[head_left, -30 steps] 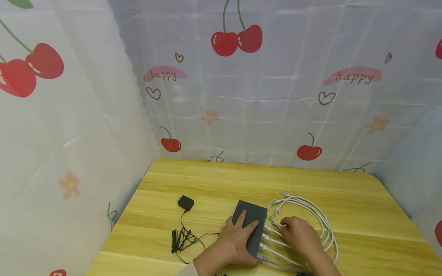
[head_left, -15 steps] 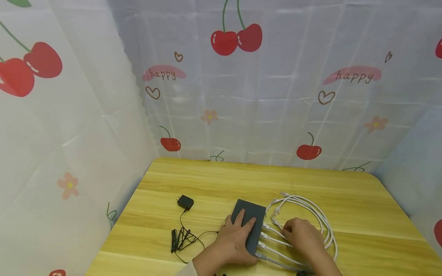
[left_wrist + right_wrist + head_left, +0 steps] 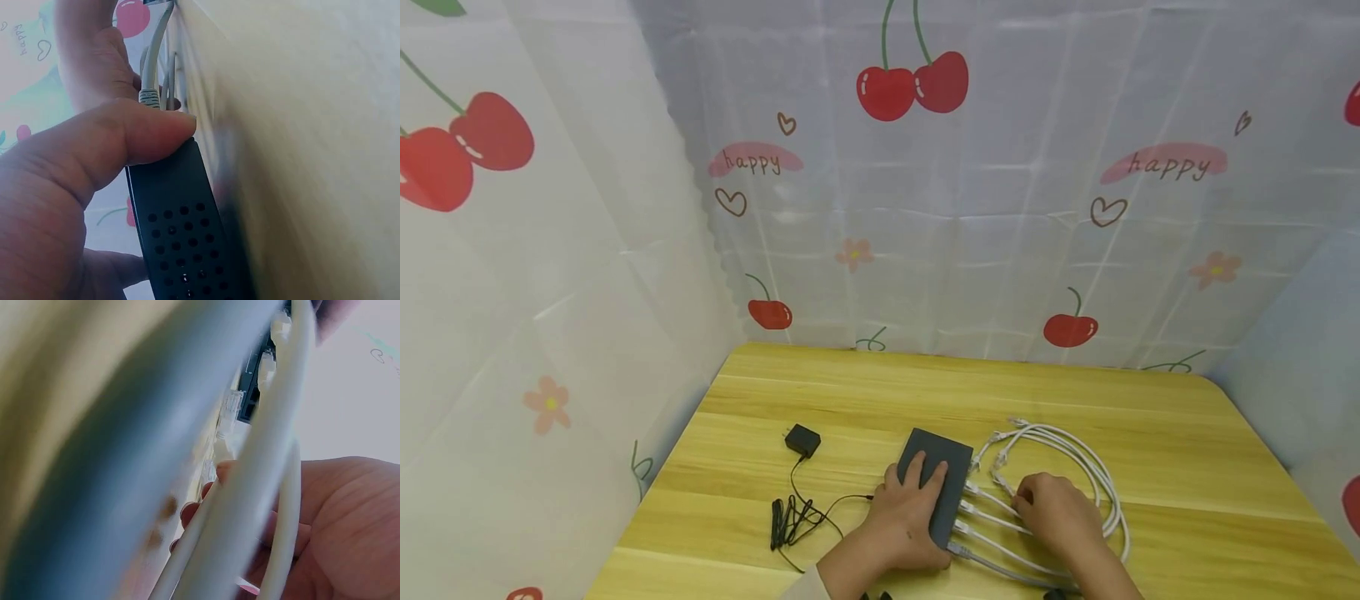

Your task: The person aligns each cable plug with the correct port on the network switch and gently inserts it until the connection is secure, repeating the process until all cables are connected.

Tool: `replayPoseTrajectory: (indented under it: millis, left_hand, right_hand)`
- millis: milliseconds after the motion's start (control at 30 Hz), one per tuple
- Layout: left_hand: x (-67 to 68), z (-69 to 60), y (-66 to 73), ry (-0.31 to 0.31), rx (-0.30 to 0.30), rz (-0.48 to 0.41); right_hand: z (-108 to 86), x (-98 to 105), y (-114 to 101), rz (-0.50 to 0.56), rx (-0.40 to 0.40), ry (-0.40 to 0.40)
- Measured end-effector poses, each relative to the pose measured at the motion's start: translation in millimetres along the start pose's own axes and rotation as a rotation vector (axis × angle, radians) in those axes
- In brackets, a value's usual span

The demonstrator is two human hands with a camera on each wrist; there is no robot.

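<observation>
A dark network switch (image 3: 956, 471) lies on the wooden table in the head view. My left hand (image 3: 906, 517) grips it, fingers spread over its top and thumb (image 3: 159, 131) against the near edge beside a grey cable's boot. Along the right side, several white Ethernet cables (image 3: 1000, 523) and one grey Ethernet cable (image 3: 1000, 570) are plugged in. To the right, my right hand (image 3: 1060, 518) pinches another white Ethernet cable just behind its clear plug (image 3: 231, 405). That plug is apart from the switch and points toward it. Foreground cables partly hide the fingers in the right wrist view.
Left of the switch lie a black power adapter (image 3: 802, 441) and its bundled cord (image 3: 790, 523). Loops of white cable (image 3: 1101, 471) with loose plugs (image 3: 1018, 422) curve behind the right hand. A cherry-print curtain (image 3: 955, 250) hangs behind and beside the table (image 3: 850, 383).
The switch and my left hand have shifted slightly left and away from me. My right hand has drawn slightly right with the pinched cable, and the gap to the switch has widened.
</observation>
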State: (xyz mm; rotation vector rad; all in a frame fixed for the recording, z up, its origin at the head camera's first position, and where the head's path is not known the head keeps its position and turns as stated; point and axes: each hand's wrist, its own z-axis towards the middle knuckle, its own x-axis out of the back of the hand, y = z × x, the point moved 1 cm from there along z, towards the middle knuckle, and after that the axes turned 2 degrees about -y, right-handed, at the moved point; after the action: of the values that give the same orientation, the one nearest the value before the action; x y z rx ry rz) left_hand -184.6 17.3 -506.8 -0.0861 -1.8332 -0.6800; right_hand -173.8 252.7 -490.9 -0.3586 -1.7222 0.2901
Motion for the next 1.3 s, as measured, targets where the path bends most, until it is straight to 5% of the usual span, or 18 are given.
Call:
replayPoseTrajectory:
  millis: [700,1033,1300]
  left_hand:
    - [-2.1,-2.2,-2.1,-0.011,-0.012,-0.015]
    - [-0.3,-1.2,3.9,0.128,-0.159,-0.108]
    - [2.2,-1.0,7.8,0.245,-0.248,-0.12]
  right_hand:
    - [-1.5,0,-6,-0.083,0.133,0.101]
    - [-7.5,2,-18,-0.173,0.354,0.188]
    - [-9.2,-1,-19,-0.152,0.452,0.163]
